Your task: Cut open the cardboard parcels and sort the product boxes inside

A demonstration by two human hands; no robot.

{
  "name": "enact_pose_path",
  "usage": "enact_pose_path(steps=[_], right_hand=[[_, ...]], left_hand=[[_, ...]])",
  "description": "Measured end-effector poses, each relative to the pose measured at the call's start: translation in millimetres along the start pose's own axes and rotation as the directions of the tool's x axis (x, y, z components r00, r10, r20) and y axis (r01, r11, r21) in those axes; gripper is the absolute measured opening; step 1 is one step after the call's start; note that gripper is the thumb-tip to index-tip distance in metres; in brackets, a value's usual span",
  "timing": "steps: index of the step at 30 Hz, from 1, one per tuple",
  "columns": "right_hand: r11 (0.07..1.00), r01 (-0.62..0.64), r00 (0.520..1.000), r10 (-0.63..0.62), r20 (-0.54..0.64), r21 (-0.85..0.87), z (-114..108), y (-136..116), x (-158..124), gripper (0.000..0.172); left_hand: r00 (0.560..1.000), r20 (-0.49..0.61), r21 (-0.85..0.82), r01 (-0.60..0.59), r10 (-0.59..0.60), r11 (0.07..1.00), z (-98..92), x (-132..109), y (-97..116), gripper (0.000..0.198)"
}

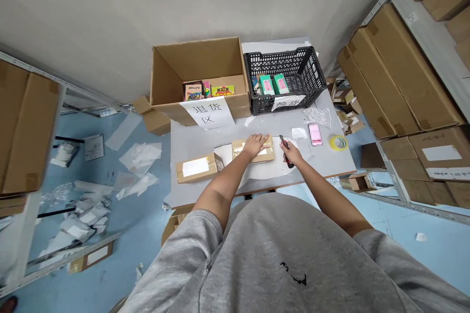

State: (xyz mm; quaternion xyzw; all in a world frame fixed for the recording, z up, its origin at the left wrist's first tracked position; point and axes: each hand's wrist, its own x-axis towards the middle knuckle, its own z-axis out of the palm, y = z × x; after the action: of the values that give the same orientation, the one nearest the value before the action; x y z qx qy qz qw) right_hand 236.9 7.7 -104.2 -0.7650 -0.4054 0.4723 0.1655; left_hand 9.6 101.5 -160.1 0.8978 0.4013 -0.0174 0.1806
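My left hand lies on top of a small taped cardboard box, its fingers stretched out over the tape. The box rests on a white sheet on the table. In my right hand is a black and red utility knife, held just right of the box and apart from it. Whether its blade is out is too small to tell. Left of my left hand sits a second cardboard box with a white label.
Behind my hands stand a large open carton with several packets and a black plastic crate with small green boxes. A tape roll, a pink slip and bubble wrap lie at the right. Shelves of cartons flank the table.
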Motion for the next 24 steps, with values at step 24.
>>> enact_pose_path(steps=[24], right_hand=[[0.944,0.109,0.989,-0.134,0.061,0.312,29.6,34.5,17.3,0.045]], left_hand=[[0.999,-0.037,-0.014,-0.038,0.037,0.999,5.0,-31.8,35.5,0.068]])
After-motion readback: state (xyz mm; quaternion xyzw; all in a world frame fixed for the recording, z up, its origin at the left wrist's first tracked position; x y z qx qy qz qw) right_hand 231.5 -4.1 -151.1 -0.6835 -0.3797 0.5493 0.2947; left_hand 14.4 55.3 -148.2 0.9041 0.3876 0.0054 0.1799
